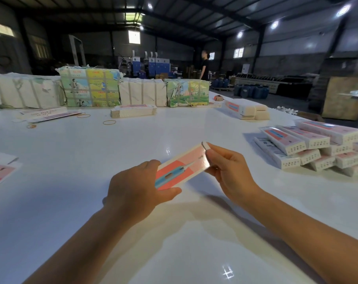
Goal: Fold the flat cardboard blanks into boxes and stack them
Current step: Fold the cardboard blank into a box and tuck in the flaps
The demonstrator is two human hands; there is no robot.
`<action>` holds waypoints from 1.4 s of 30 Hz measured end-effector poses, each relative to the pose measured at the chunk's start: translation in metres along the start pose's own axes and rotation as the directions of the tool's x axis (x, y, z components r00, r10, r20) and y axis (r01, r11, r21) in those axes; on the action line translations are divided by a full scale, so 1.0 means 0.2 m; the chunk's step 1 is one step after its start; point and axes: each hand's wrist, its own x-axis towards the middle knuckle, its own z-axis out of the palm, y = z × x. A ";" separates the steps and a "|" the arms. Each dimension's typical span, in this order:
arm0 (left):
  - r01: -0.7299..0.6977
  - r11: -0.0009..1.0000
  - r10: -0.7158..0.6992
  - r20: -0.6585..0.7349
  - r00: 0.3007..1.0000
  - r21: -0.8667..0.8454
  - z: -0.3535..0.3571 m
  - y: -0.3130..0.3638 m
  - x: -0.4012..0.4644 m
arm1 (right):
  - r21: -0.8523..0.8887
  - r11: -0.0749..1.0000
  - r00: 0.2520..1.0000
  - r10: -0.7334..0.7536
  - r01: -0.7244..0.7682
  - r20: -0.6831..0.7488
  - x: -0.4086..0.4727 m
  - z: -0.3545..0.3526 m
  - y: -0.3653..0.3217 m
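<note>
Left hand (pixel 136 188) grips near end of pink carton blank (pixel 180 167), covering it; right hand (pixel 228 171) pinches far end flap (pixel 205 144). Print illegible.

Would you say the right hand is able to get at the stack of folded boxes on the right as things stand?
Probably yes: bare table lies between the right hand and the stack of folded boxes, but it is pinching the flap of the box now.

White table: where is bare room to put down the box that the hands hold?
The white table is bare between the hands and the far stack of flat blanks, and near the camera. It is crowded at right by the pile of folded boxes; rubber bands lie far left.
</note>
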 end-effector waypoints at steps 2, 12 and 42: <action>0.004 1.000 -0.005 -0.011 1.000 -0.014 0.00 0.00 0.00 | 0.023 1.000 1.000 -0.011 0.012 -0.016 0.00 -0.01 0.00; -0.064 0.998 0.065 -0.033 0.997 0.019 -0.02 -0.01 -0.01 | -0.001 0.999 0.999 -0.053 0.053 0.009 -0.01 -0.03 0.00; 0.011 0.998 -0.009 0.028 1.000 -0.067 -0.07 -0.01 0.01 | -0.443 0.819 0.931 -0.326 0.365 0.163 -0.09 0.04 0.04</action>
